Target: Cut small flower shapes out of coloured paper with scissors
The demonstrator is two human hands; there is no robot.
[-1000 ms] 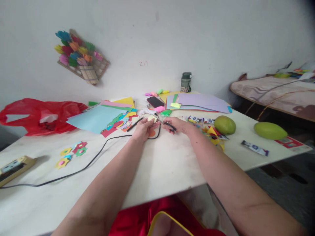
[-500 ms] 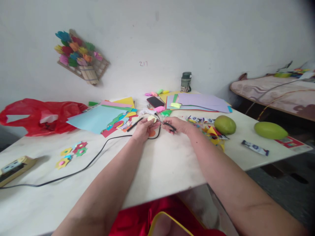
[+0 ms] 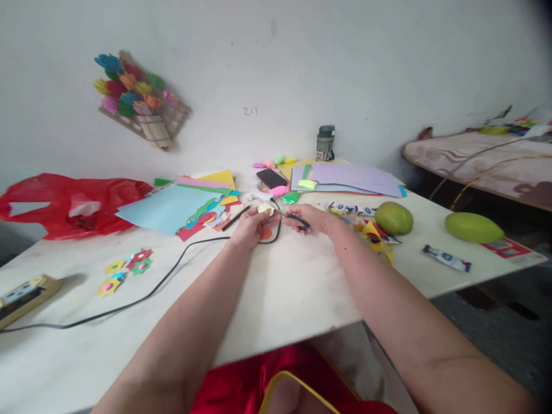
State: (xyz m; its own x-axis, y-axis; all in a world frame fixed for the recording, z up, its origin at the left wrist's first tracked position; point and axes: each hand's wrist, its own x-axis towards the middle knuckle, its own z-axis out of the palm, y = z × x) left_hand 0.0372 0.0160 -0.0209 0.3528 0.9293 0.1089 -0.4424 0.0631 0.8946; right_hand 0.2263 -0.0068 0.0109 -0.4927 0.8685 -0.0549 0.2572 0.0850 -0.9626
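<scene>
Near the middle of the white table (image 3: 297, 299), my left hand (image 3: 250, 226) pinches a small piece of pale yellow paper (image 3: 265, 209). My right hand (image 3: 314, 218) is closed around the black handles of a pair of scissors (image 3: 297, 220), whose blades point left at the paper. Whether the blades touch it is too small to tell. An orange paper disc (image 3: 266, 234) lies just under my left hand, beside a black cable (image 3: 190, 246). Left of that hand rests a thin black stick-like item (image 3: 236, 218).
Coloured sheets and scraps (image 3: 168, 208), a red plastic bag (image 3: 77, 201) and paper flowers (image 3: 140, 265) lie to the left. Behind my hands are a phone (image 3: 271, 177), clay packets (image 3: 280, 191) and a bottle (image 3: 325, 144). Green fruits (image 3: 394, 218) and a tube (image 3: 447, 259) sit right.
The scissors' handles look slightly closer together than before. Both hands stay in nearly the same place, and the view has shifted only a little.
</scene>
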